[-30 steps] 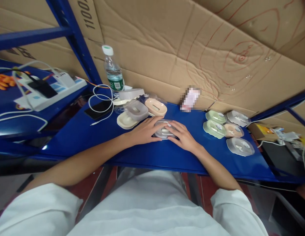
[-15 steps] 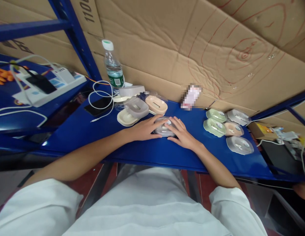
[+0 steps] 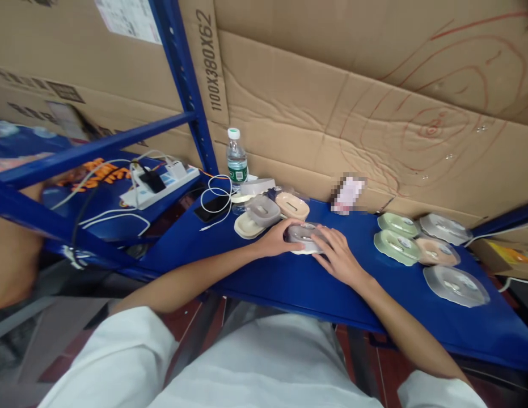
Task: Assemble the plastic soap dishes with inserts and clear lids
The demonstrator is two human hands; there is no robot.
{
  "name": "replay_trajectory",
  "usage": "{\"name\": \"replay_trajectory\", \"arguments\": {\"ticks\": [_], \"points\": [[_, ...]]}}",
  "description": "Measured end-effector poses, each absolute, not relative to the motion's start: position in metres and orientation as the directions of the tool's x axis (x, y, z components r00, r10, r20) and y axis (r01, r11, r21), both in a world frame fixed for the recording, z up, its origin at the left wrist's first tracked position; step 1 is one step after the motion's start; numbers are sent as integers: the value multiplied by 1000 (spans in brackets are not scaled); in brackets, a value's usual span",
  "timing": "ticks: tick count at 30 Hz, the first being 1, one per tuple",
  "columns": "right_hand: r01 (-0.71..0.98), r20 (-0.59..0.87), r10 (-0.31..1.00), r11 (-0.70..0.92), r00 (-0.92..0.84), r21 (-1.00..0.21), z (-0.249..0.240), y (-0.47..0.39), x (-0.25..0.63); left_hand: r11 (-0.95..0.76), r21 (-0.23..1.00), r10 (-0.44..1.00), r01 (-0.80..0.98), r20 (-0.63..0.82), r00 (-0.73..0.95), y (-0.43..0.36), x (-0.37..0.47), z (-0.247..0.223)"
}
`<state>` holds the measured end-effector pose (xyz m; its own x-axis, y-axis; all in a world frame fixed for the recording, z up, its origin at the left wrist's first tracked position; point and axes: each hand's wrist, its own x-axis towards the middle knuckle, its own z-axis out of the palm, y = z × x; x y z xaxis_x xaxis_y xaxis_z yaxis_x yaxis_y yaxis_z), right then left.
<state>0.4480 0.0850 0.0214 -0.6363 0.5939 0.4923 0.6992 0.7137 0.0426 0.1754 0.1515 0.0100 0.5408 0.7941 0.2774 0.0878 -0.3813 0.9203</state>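
A grey soap dish with a clear cover is held between both hands near the middle of the blue table. My left hand wraps its left end, with the thumb at the front. On the right end lie the fingers of my right hand, over the top and side, the thumb low at the near side. Just behind to the left are loose soap dish parts: a cream tray, a grey tray and a peach tray.
Several covered soap dishes stand at the right, among them a green one and a grey one. A water bottle, a black phone and a white cable are at the back left. A blue post rises beyond them.
My left hand has gone from lying over the cover to gripping the dish's left end, and the dish now looks slightly tilted. The camera view has shifted left.
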Motion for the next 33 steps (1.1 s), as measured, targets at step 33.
{"name": "replay_trajectory", "arguments": {"ticks": [33], "points": [[747, 459, 663, 665, -591, 3, 21, 88, 455, -387, 915, 763, 117, 246, 597, 147, 176, 13]]}}
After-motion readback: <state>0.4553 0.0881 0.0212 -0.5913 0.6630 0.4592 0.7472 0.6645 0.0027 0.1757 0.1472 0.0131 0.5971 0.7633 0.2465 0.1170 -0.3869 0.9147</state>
